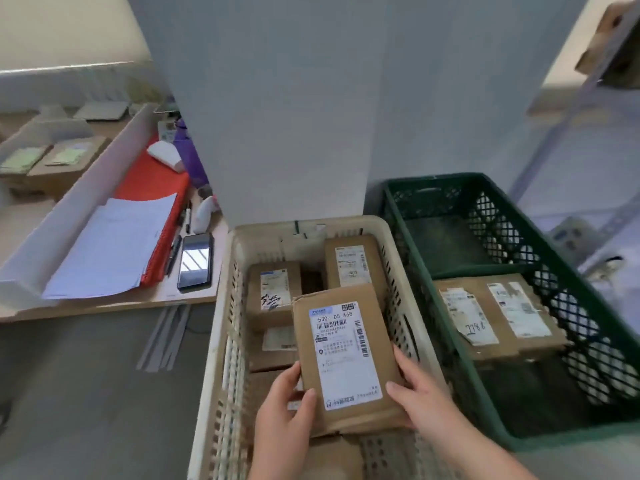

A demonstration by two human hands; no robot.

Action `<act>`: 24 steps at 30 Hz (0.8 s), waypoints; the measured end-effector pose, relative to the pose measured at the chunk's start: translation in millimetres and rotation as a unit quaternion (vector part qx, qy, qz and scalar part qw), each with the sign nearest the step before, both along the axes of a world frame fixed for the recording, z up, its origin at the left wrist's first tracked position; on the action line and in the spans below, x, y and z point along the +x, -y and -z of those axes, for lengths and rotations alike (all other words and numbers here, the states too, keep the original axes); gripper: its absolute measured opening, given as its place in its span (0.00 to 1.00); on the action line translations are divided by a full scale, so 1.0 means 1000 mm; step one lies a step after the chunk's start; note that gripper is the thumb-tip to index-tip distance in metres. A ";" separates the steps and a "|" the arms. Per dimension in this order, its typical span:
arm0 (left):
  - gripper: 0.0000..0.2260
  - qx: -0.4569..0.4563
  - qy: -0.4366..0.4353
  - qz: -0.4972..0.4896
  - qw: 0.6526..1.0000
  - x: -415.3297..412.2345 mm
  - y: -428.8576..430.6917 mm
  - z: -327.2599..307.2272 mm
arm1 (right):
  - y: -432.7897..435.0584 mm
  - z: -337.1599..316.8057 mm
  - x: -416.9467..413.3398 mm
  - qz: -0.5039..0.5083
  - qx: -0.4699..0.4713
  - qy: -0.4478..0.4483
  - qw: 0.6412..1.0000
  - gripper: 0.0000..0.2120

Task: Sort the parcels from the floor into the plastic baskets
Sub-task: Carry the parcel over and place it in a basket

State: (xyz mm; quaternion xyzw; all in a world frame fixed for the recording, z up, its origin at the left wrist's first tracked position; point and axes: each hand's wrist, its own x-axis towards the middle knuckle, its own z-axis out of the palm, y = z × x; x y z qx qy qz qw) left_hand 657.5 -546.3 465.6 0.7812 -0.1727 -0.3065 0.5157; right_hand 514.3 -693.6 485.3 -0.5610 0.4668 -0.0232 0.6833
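I hold a flat brown cardboard parcel [346,355] with a white shipping label, face up, over the cream plastic basket [225,341]. My left hand [284,417] grips its lower left edge, and my right hand [422,396] grips its lower right edge. Several brown parcels lie inside the cream basket, among them one at the back left [273,292] and one at the back right [353,265]. To the right stands a dark green basket [433,271] holding one wide brown parcel [498,317] with two labels.
At left is a low wooden desk [194,292] with a phone [195,261], pens, white papers [114,247], a red folder and a scanner. A white pillar [277,116] rises behind the baskets. Grey floor [86,393] lies at lower left; metal shelving stands at right.
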 end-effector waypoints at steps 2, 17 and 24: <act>0.18 0.008 -0.030 0.019 0.999 -0.002 0.021 0.027 | 0.006 0.023 -0.001 0.063 -0.022 -0.033 0.997 0.29; 0.20 0.034 -0.044 0.015 0.998 -0.010 0.083 0.146 | 0.013 0.151 0.028 0.183 -0.183 -0.151 0.954 0.26; 0.21 -0.003 -0.046 0.032 0.998 -0.008 0.094 0.164 | 0.015 0.167 0.025 0.054 -0.297 -0.189 0.935 0.28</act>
